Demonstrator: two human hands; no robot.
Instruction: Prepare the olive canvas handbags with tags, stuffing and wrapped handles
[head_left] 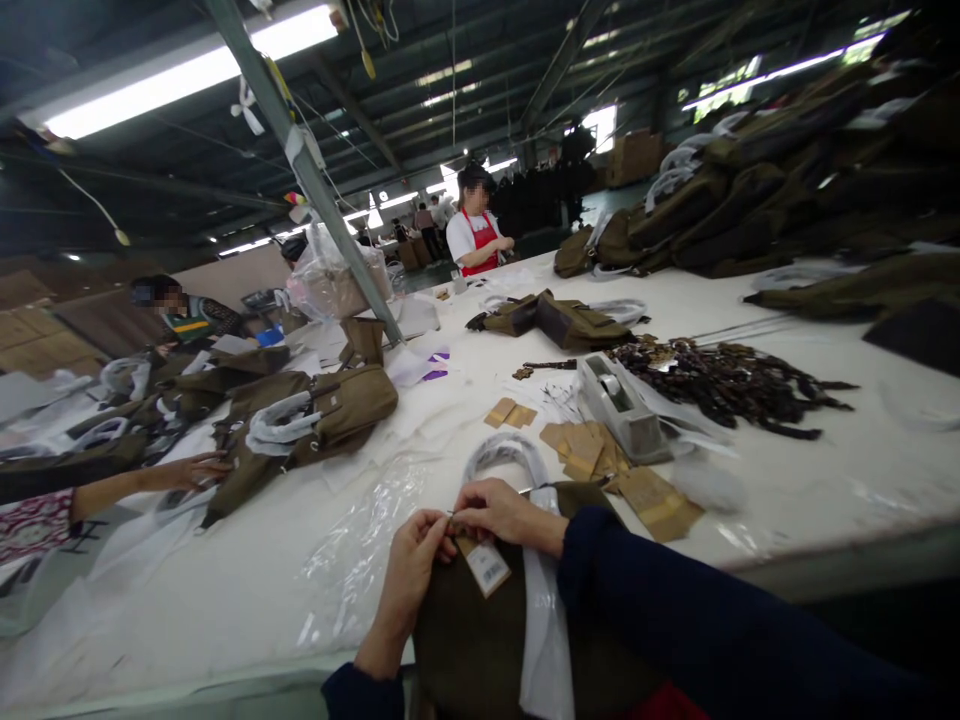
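My left hand (411, 568) and my right hand (501, 515) meet at the top of an olive-brown bag (472, 640) that rests at the near table edge. Both pinch a thin string at a paper hang tag (486, 566) with a barcode. The bag's handle (504, 452) is wrapped in white plastic and arches just beyond my fingers. A white plastic strip (546, 630) runs down the bag's front.
Brown card tags (583, 448), a grey tape dispenser (619, 405) and a heap of dark cords (731, 385) lie beyond my hands. Olive bags (322, 415) sit left, a big pile (780, 200) far right. Another person's hand (196, 470) reaches in left; workers stand behind.
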